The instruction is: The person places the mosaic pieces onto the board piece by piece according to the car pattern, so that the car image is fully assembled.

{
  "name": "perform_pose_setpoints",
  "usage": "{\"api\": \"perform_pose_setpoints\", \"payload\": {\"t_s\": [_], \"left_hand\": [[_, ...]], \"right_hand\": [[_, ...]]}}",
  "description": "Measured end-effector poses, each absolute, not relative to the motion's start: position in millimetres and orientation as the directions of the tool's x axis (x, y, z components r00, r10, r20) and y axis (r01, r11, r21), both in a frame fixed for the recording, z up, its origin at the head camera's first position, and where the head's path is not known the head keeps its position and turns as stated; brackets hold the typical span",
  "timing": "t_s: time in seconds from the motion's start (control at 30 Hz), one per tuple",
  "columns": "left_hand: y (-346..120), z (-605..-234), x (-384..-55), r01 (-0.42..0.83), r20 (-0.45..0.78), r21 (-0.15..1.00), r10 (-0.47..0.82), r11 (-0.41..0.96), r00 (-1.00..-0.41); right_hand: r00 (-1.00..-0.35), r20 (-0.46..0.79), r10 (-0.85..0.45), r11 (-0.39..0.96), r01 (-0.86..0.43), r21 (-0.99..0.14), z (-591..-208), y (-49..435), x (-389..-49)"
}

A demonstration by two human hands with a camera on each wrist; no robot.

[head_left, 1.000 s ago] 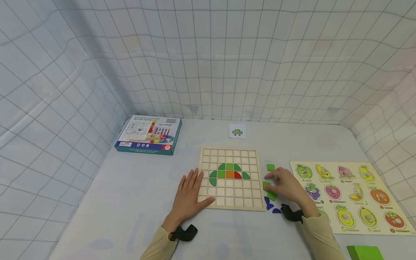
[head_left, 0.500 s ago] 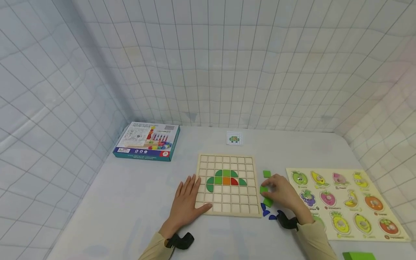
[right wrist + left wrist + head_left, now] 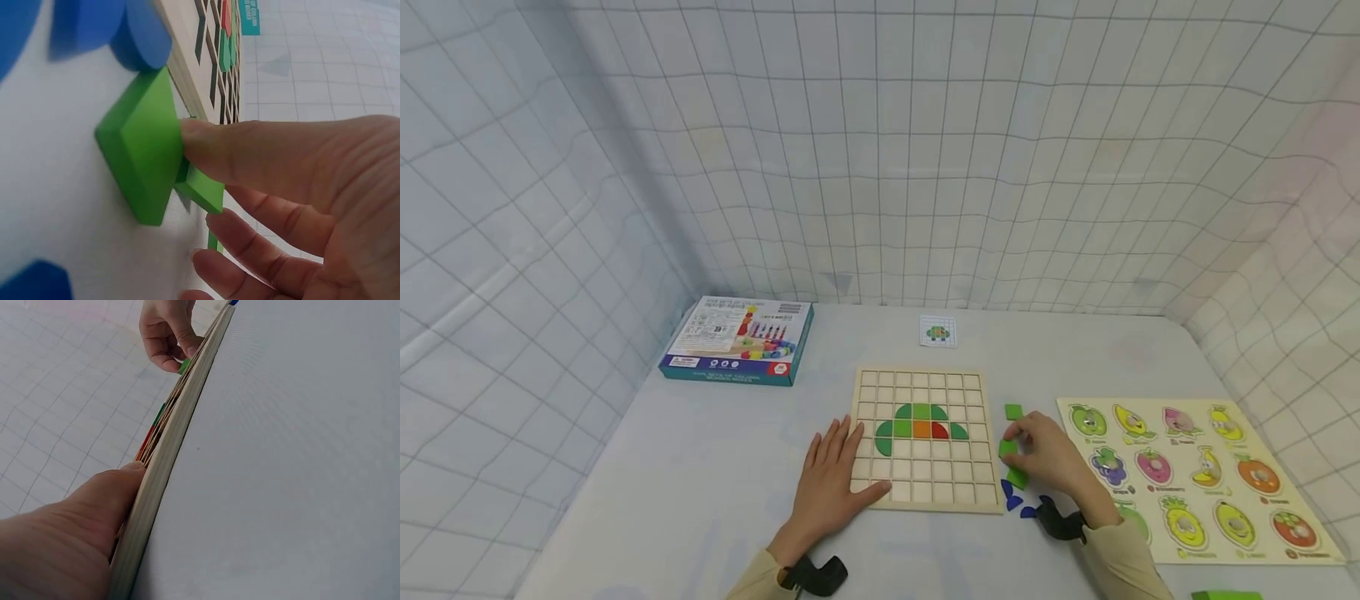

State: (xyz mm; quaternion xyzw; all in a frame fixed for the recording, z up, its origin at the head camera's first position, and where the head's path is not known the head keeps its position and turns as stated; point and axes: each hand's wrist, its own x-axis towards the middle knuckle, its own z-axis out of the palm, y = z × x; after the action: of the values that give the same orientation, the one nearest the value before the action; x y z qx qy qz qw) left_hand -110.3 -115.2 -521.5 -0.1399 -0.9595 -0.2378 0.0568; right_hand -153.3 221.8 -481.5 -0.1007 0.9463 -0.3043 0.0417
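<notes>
My left hand (image 3: pixel 831 487) lies flat with spread fingers on the left edge of the wooden grid board (image 3: pixel 936 493), its thumb along the near edge. Green, orange and red pieces sit in the board's middle cells. Beside the right edge, my right hand (image 3: pixel 1051 454) pinches a green square tile (image 3: pixel 1008 448) between thumb and fingertips; the right wrist view shows this tile (image 3: pixel 203 190) slightly tilted. A second green tile (image 3: pixel 147 147) lies close to the thumb, and a third green tile (image 3: pixel 1014 412) lies farther back. Several blue rounded pieces (image 3: pixel 1013 502) are nearest the right wrist.
Behind the board lies a small pattern card (image 3: pixel 937 332). A boxed bead set (image 3: pixel 737 340) stands at the back left. To the right, partly under the right forearm, is a fruit puzzle board (image 3: pixel 1195 483). A green block (image 3: pixel 1225 595) shows at the bottom edge.
The right thumb and fingers have come together on the middle green tile. My left hand stays on the board. The head view has tilted, so everything sits lower in it.
</notes>
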Motion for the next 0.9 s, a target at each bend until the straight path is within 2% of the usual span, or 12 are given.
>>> {"api": "perform_pose_setpoints", "payload": {"t_s": [0.27, 0.5, 0.9], "left_hand": [[-116.9, -524.1, -110.2, 0.313, 0.192, 0.434, 0.252, 0.845, -0.948], [-117.1, -527.1, -110.2, 0.329, 0.213, 0.417, 0.261, 0.847, -0.942], [-117.5, -526.2, -111.8, 0.327, 0.2, 0.421, 0.266, 0.846, -0.943]], "right_hand": [[-0.978, -0.028, -0.205, 0.769, -0.143, -0.623, -482.8, 220.7, -150.8], [-0.982, 0.016, -0.189, 0.744, -0.153, -0.65, -488.9, 222.1, -149.2], [-0.949, 0.254, -0.186, 0.696, -0.31, -0.647, -485.6, 205.3, -142.0]]}}
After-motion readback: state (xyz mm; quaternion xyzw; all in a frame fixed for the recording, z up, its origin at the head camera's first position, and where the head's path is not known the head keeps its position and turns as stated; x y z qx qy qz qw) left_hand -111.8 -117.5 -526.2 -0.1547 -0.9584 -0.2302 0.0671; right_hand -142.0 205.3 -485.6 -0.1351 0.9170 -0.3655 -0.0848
